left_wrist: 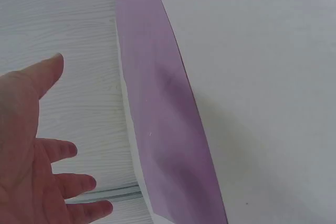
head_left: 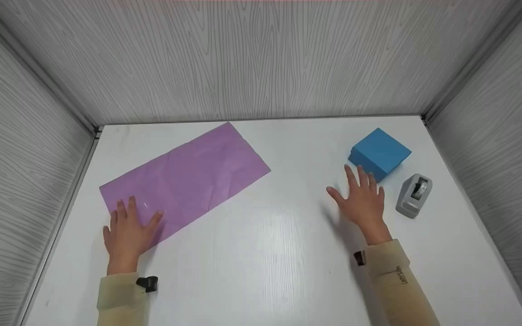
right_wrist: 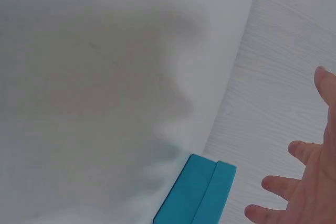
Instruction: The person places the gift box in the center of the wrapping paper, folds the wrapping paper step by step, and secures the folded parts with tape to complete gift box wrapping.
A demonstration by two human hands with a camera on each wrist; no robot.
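The left hand [head_left: 127, 233] is over the flat purple paper sheet [head_left: 193, 174] on the white tabletop [head_left: 261, 253], the right hand [head_left: 364, 203] near the square blue box [head_left: 381, 151], fingers [head_left: 351, 178] spread apart. A hard push could wrinkle the paper or slide the box.

A lightly creased purple sheet [head_left: 197, 167] lies slanted across the left of the white surface [head_left: 252, 271]; at right, a blue box [head_left: 382, 153] sits cornerwise, a grey tape dispenser [head_left: 411, 201] near it.
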